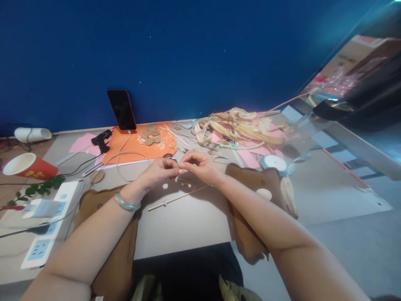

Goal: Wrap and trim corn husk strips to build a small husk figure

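A deep blue wall (194, 50) stands behind the pale worktop (181, 221). The floor (344, 251) on the right is grey (with bright light reflections).

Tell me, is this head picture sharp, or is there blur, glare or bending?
Head view: the wide lens curves the table; cyan glare sits in the top right corner; the left hand, the right hand and the small pale piece they pinch look soft.
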The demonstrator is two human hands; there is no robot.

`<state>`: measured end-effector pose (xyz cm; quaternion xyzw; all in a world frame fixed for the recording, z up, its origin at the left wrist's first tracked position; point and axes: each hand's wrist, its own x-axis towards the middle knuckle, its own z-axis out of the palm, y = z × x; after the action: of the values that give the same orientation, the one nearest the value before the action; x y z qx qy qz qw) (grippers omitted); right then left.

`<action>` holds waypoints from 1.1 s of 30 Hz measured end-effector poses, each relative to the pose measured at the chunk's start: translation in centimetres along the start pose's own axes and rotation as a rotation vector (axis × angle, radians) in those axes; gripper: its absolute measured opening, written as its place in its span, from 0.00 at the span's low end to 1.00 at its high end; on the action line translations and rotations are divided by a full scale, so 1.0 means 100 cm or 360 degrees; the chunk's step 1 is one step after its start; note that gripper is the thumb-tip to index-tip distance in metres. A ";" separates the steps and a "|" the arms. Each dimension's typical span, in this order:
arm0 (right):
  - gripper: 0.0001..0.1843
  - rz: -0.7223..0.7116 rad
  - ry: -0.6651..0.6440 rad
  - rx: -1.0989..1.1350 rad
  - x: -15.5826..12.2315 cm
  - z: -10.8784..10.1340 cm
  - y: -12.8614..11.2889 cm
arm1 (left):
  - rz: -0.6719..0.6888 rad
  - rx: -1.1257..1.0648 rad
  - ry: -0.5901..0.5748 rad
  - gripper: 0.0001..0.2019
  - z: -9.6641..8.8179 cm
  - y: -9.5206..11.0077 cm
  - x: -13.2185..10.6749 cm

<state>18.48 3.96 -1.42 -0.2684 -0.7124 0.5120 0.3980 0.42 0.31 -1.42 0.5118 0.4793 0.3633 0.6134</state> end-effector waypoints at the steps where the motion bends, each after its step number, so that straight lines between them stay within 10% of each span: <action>1: 0.13 0.0025 -0.0050 0.0069 0.000 0.000 0.000 | -0.0009 0.0005 -0.0050 0.14 0.000 0.001 0.000; 10: 0.15 0.0320 -0.0387 0.0474 0.001 -0.004 0.004 | 0.0020 0.0061 -0.0348 0.12 -0.001 0.005 -0.004; 33: 0.15 0.0375 -0.0108 0.0452 0.004 -0.009 0.002 | 0.0061 -0.0225 0.0054 0.12 0.000 0.002 -0.002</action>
<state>19.00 4.82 -1.31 -0.2737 -0.6094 0.6593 0.3449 0.40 0.14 -1.16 0.4699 0.4529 0.4165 0.6329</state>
